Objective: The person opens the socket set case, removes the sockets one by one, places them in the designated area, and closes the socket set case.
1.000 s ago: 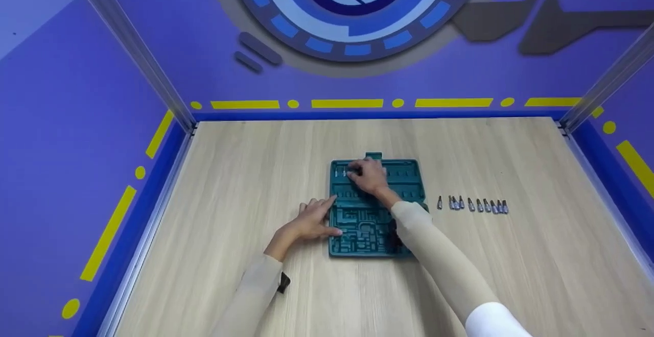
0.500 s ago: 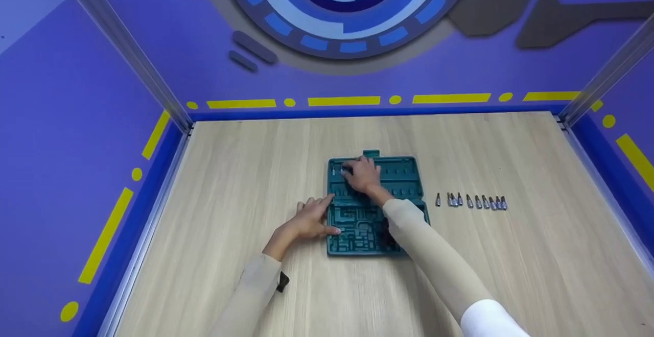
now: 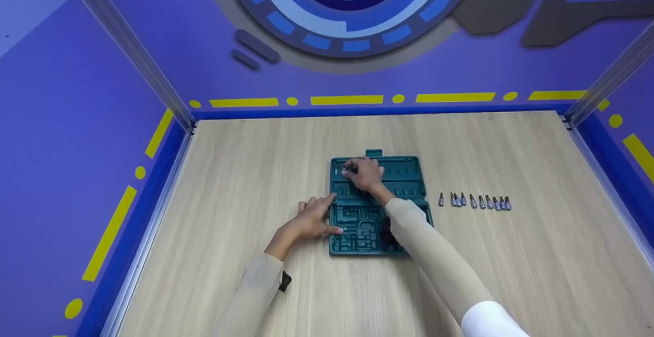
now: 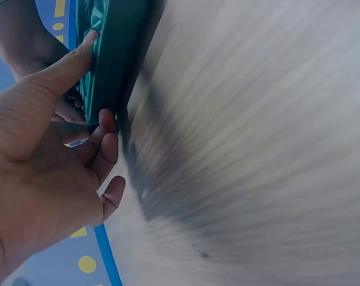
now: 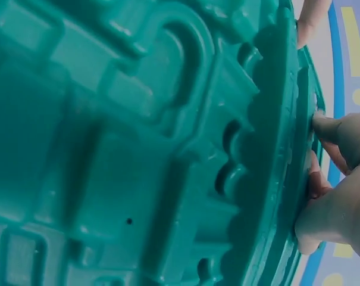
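An unfolded green plastic tool case lies on the table, its recesses showing. My right hand reaches over its far half, thumb and fingers pinching a small socket bit at the upper row of slots. Fingers partly hide that bit, and in the right wrist view the hand covers it. Left of it, another metal bit sits in its slot. My left hand rests at the case's left side, with thumb and index finger extended onto the edge; the other fingers are loosely bent in the left wrist view.
Several socket bits with dark tips and silver bases stand in a row right of the case. The wooden table meets blue-purple walls at the back and sides. A latch tab sticks out from the case's far edge.
The right hand has shifted slightly left over the upper row of slots, then stays there. The left hand keeps its place on the case edge. The head view shifts a little.
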A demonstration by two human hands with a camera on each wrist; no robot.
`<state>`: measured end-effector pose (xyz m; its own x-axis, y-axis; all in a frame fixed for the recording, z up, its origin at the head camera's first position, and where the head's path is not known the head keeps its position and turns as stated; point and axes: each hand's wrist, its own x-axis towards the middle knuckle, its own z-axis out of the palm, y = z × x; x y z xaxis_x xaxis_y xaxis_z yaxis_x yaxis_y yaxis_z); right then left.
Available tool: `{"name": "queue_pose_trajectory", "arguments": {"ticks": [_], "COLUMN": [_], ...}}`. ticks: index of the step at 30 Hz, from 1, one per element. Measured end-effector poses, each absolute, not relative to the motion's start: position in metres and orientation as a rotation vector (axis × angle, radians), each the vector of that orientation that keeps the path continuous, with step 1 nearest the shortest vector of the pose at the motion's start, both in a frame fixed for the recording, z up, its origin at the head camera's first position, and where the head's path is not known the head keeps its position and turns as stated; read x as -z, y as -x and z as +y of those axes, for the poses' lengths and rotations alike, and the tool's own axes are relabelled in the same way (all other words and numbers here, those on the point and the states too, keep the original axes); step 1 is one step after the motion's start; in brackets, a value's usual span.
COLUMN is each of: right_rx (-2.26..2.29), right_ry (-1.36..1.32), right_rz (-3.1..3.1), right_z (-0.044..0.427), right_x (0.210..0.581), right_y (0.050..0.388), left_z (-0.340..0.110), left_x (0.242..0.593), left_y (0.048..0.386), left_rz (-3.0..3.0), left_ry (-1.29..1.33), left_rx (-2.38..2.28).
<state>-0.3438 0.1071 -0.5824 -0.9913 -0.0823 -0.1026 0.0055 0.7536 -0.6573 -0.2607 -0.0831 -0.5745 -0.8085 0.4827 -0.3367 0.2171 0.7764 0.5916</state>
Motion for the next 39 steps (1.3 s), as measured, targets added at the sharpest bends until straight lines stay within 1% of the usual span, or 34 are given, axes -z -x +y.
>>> {"name": "queue_pose_trajectory", "arguments": {"ticks": [7,16,21,26,39], "right_rx": [1.070,1.232,1.426,1.474,1.516], "right_ry": [-0.008,0.006,0.088,0.192,0.190], "right_rz": [2.811,2.758,2.663,2.599,2.522], "right_z": [0.104,0.110,0.121,0.133,0.160], "right_x": [0.586,0.585,0.578,0.574,0.571], "right_y": [0.345,0.342,0.340,0.335,0.325], "left_z": [-0.084,-0.083,-0.083,-0.081,-0.082], "left_x": [0.576,0.573,0.574,0.576,0.575], "left_y": [0.262,0.261,0.263,0.261,0.261], "left_rz": [2.498,2.511,2.514,2.518,2.540], "left_ry": [-0.546,-0.537,-0.522,-0.515,-0.496], "left_rx": [-0.736,-0.750,-0.746,-0.745,-0.717]}}
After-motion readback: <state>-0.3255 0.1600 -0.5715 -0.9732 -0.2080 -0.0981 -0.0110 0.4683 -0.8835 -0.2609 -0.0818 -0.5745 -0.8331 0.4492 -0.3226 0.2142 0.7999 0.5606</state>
